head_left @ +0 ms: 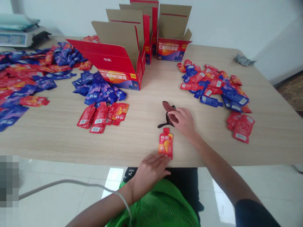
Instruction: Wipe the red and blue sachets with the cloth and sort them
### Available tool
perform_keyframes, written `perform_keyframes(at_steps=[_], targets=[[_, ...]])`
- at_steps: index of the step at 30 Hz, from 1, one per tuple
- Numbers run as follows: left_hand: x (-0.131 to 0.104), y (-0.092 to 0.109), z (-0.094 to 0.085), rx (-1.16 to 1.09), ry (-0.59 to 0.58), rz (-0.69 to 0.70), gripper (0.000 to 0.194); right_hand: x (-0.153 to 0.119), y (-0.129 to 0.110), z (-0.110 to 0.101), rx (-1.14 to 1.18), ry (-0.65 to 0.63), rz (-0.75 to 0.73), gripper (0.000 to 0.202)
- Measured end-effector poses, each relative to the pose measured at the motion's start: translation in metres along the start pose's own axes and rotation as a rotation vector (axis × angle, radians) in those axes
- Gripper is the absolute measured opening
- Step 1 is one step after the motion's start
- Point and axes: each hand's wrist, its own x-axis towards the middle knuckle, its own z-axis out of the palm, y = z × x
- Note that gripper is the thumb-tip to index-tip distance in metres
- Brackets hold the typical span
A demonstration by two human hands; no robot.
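A red pouch (165,143) with orange fruit print lies flat near the table's front edge, its narrow spout end pointing away from me. My left hand (152,167) rests flat, fingers stretched out, with the fingertips on the pouch's lower edge. Just beyond the spout, my right hand (182,121) is closed, thumb and fingers together, on a dark reddish-brown and black item (166,106). The item's kind is unclear, and my fingers partly cover it. Nearby on the left lie several red pouches (99,119) beside a heap of blue pouches (94,90).
Open red cartons (118,71) stand in a row at the back, with another open carton (170,47) to their right. Mixed pouches (210,80) lie on the right, and a bigger pile (26,78) covers the far left. Behind it sits a scale (21,36). A grey cable (68,181) crosses my left forearm.
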Motion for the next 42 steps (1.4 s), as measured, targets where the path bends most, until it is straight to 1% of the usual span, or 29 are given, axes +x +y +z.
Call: perform_keyframes(at_steps=[1,3,5,7,10,11,13,16,19,21,22,24,26,28,30,32,34,36,38,40,42], targets=[[0.008,-0.002,-0.008,-0.048,0.015,-0.029,0.039,0.0,0.003,-0.007,0.007,0.091,0.068,0.014],[0.026,-0.008,-0.021,-0.108,0.071,-0.102,0.033,-0.006,0.003,-0.025,0.041,0.251,0.215,0.016],[0.049,-0.017,-0.025,-0.077,0.138,-0.193,0.026,-0.019,-0.001,-0.045,0.064,0.347,0.351,0.019],[0.071,-0.028,-0.019,0.039,0.151,-0.295,0.029,-0.037,-0.006,-0.061,0.067,0.373,0.46,0.021],[0.098,-0.038,-0.001,0.235,0.084,-0.415,0.045,-0.07,-0.012,-0.076,0.058,0.36,0.604,0.027],[0.104,-0.04,0.005,0.279,0.052,-0.434,0.048,-0.08,-0.014,-0.077,0.06,0.358,0.648,0.029],[0.11,-0.044,0.015,0.304,0.004,-0.45,0.049,-0.1,-0.016,-0.078,0.063,0.363,0.731,0.033],[0.111,-0.053,0.027,0.195,-0.015,-0.457,0.044,-0.122,-0.016,-0.077,0.09,0.391,0.841,0.039],[0.11,-0.067,0.032,0.074,-0.027,-0.439,0.041,-0.131,-0.015,-0.074,0.128,0.429,0.911,0.043],[0.113,-0.074,0.029,0.009,-0.033,-0.409,0.041,-0.132,-0.013,-0.073,0.153,0.438,0.93,0.044],[0.115,-0.075,0.025,-0.027,-0.034,-0.392,0.039,-0.132,-0.012,-0.073,0.167,0.438,0.936,0.044],[0.121,-0.072,0.011,-0.094,-0.033,-0.354,0.029,-0.131,-0.011,-0.072,0.2,0.442,0.948,0.045],[0.125,-0.062,-0.008,-0.2,0.013,-0.299,0.019,-0.131,-0.01,-0.072,0.217,0.446,0.963,0.046],[0.122,-0.049,-0.026,-0.304,0.101,-0.207,0.02,-0.13,-0.01,-0.072,0.214,0.446,0.979,0.046],[0.111,-0.037,-0.038,-0.308,0.159,-0.108,0.019,-0.13,-0.011,-0.073,0.202,0.443,0.994,0.047],[0.095,-0.03,-0.041,-0.19,0.114,-0.044,0.017,-0.13,-0.012,-0.074,0.198,0.438,0.999,0.046],[0.075,-0.027,-0.037,-0.065,0.0,-0.006,0.018,-0.13,-0.013,-0.073,0.209,0.432,0.984,0.045],[0.055,-0.027,-0.031,0.009,-0.11,0.018,0.02,-0.131,-0.013,-0.072,0.209,0.419,0.955,0.042],[0.037,-0.024,-0.025,0.043,-0.166,0.023,0.023,-0.131,-0.012,-0.073,0.195,0.385,0.925,0.041],[0.022,-0.02,-0.021,0.075,-0.151,0.017,0.028,-0.125,-0.011,-0.078,0.178,0.337,0.896,0.04],[0.01,-0.014,-0.016,0.114,-0.089,0.024,0.03,-0.112,-0.014,-0.085,0.148,0.324,0.841,0.038]])
